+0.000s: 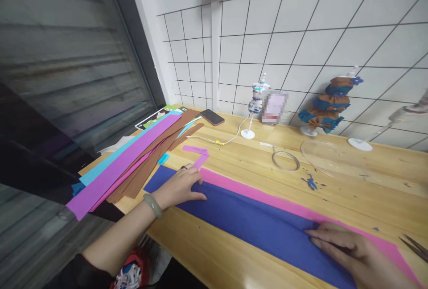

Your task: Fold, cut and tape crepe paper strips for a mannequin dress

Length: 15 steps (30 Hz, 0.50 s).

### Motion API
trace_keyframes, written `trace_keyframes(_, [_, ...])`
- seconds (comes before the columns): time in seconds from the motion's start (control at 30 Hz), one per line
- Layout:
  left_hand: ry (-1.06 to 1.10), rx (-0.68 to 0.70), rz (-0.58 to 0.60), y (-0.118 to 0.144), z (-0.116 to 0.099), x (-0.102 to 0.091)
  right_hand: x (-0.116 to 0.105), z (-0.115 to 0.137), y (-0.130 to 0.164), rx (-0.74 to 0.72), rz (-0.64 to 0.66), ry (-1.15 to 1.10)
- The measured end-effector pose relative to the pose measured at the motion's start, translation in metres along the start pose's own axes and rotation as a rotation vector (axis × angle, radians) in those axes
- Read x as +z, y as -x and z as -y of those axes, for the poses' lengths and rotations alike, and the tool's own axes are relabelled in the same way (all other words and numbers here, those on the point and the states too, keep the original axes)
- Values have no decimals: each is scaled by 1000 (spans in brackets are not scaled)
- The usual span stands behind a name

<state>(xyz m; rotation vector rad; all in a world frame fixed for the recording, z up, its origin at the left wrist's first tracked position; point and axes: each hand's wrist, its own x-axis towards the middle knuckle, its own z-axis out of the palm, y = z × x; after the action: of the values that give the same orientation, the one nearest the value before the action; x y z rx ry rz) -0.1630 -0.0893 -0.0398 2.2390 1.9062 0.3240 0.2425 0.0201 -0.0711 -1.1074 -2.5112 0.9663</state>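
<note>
Right hand (354, 253) is lying nearest the camera, at the lower right, palm down on the blue sheet (261, 226). Its fingers are lying flat and close together, tips pointing left, pressing the paper; nothing is being gripped.

The blue sheet is running as a long band across the wooden table (351, 177), from centre left down to the lower right. A pink sheet (267, 197) is lying under it, showing as a strip along the far edge. The pink end is curling up and folding over near the far left corner.

Left hand (180, 186) is resting on the left end of the blue sheet, fingers spread slightly and flat, touching the edge where blue is meeting pink. It is holding nothing. A green bangle (153, 205) is sitting on that wrist.

A stack of paper strips (133, 159), purple, brown and light blue, is lying left of the sheet and hanging over the table edge.

Farther back: a phone (212, 117) with a white cable (230, 138), a tape roll (285, 160), blue scraps (311, 183), and small mannequins on stands, one in blue and brown (326, 108). Scissors (414, 246) are just showing at the right edge, near the right hand.
</note>
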Motion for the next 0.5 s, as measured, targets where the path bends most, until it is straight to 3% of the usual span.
trace_keyframes(0.5, [53,57,0,7,6,4,1,-7,1,24,14,17])
